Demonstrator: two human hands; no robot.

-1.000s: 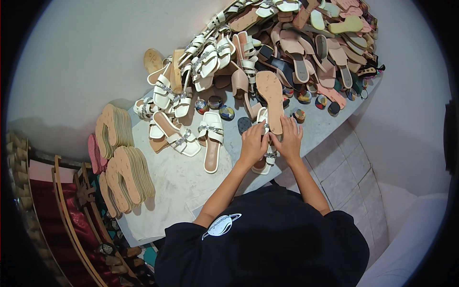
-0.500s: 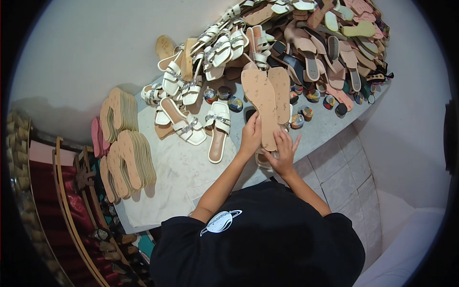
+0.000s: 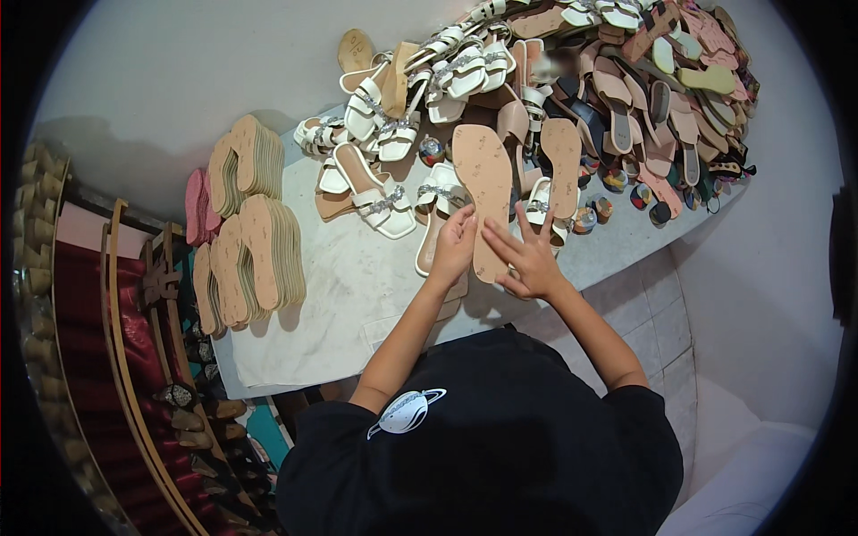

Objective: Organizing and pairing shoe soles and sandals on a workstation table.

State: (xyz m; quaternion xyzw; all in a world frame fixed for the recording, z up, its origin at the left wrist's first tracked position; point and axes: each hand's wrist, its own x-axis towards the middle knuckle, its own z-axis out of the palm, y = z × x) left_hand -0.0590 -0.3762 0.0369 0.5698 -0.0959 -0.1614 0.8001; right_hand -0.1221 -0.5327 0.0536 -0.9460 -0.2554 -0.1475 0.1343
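A tan shoe insole (image 3: pixel 483 179) with small printed marks stands out in front of me, its broad end pointing away. My left hand (image 3: pixel 456 243) pinches its left edge near the middle. On the other side, my right hand (image 3: pixel 525 259) has its fingers spread, with some fingertips at the insole's right edge. A second tan insole (image 3: pixel 561 161) is just beyond the right hand's fingertips, over the sandals; whether it touches them I cannot tell. Beneath and beside my hands are a white strappy sandal (image 3: pixel 441 192) and another white sandal (image 3: pixel 539 198), both partly hidden.
Stacks of tan insoles (image 3: pixel 279 259) stand on the left of the marble table (image 3: pixel 335 295), beside pink soles (image 3: pixel 198 205). White sandals (image 3: pixel 384 204) lie farther in. A heap of mixed sandals (image 3: pixel 617 98) covers the far right, with round multicoloured pieces (image 3: pixel 614 180) along its edge.
The two insoles have come farther apart. My right hand's fingers have spread wider and moved up along the held insole. The whole view has shifted, so the table sits farther right.
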